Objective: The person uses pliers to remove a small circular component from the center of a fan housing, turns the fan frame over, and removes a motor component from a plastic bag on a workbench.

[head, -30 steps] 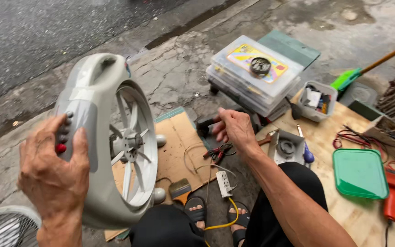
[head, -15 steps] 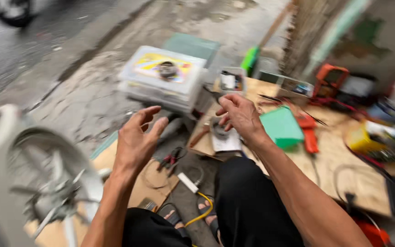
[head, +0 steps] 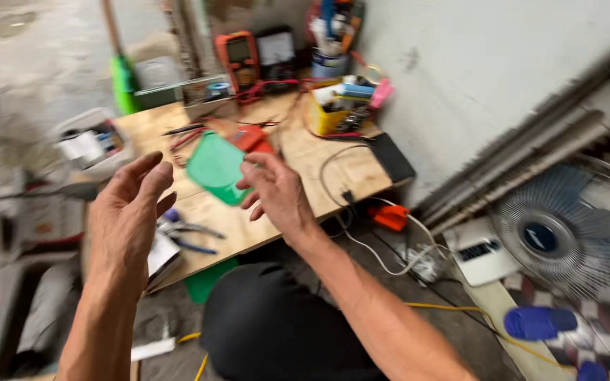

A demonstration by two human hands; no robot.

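Fingers of both hands were spread and empty: the left hand [head: 130, 212] hovered left of centre, and the right hand [head: 274, 189] at centre, just beside a green square plastic lid [head: 214, 168]. That lid lay on the low plywood board [head: 333, 176], with an orange multimeter [head: 237, 52] near the top edge and a yellow parts box [head: 327, 120] at upper centre.

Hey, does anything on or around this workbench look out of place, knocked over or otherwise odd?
Nothing looks spilled or broken. Both hands, left hand and right hand, hover empty above the wooden board. Oddities: a fan grille leans by the wall, and white and yellow cables trail loose over the floor.
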